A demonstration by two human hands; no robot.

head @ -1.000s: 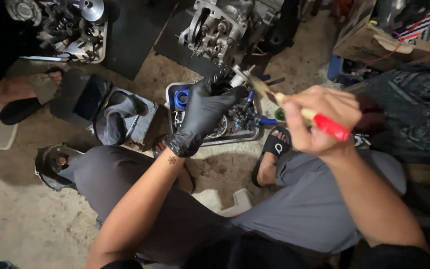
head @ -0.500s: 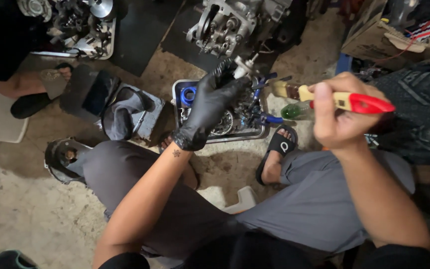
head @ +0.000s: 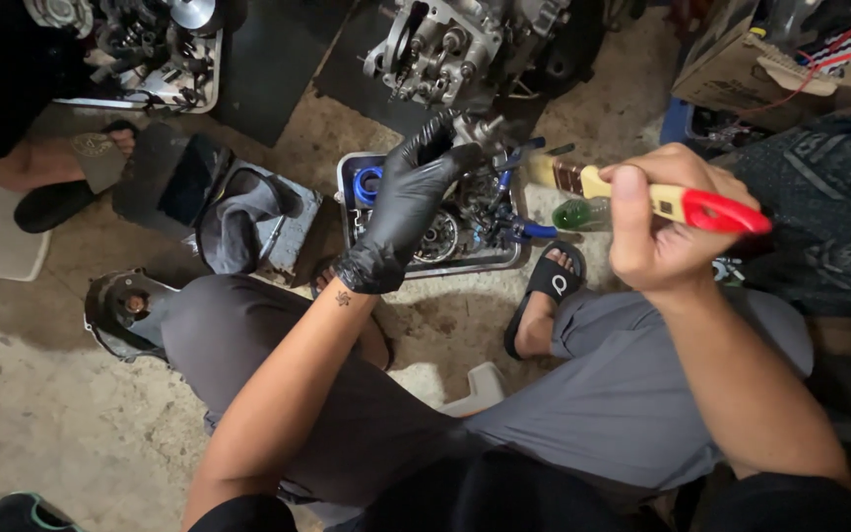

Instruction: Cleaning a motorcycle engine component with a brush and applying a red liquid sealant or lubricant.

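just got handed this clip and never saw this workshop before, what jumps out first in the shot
The left hand in a black glove stands out at centre, gripping a small metal part above a metal tray of engine pieces on the floor. To its right, the bare right hand holds a paintbrush with a red-tipped handle, bristles towards the part. An engine block sits at the top centre.

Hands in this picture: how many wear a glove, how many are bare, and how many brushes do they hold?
Black rubber-gloved left hand, gripping a small metal engine part: 1
Bare right hand: 1
Wooden paintbrush with red handle end, in the bare hand: 1
Total: 3
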